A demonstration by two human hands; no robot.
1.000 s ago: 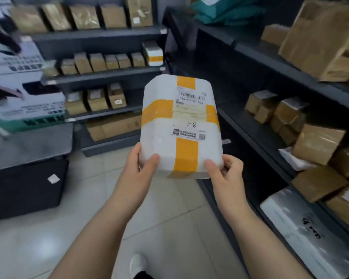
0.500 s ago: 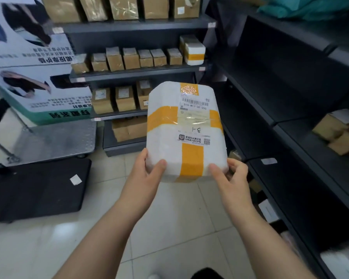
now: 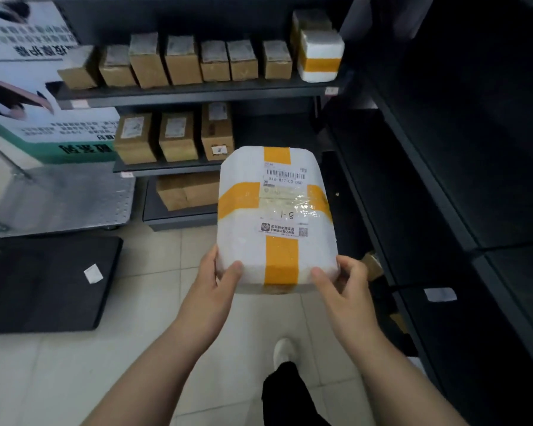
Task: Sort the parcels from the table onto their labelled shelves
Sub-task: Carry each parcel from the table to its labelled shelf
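We hold the parcel [image 3: 277, 219] in the air in front of us, above the tiled floor [image 3: 136, 302] and just beside the dark shelves on the right [image 3: 443, 210]. The left hand [image 3: 216, 290] grips its near left corner and the right hand [image 3: 348, 290] its near right corner. Both thumbs press on the top face, and the other fingers are hidden underneath.

Against half a second ago, the grip is the same, but the parcel sits lower and further right in view. The shelves ahead [image 3: 197, 90] loom closer, their top row of boxes has slipped out of frame, and a white shoe [image 3: 283, 352] now shows below.

The parcel is a rounded white block with a grainy, foam-like skin. It is crossed by orange tape and bears a barcode label under glossy clear tape, plus a handwritten mark with an 8 and a 1.

Ahead stand rows of brown cardboard boxes [image 3: 182, 59], and at the right end a similar white box with an orange band [image 3: 320, 53]. To the left lie a perforated metal trolley deck [image 3: 74, 198] and a black flat slab [image 3: 43, 281] on the floor. A poster [image 3: 28, 72] is cut off by the frame. The right shelves are too dark to make out what they hold.
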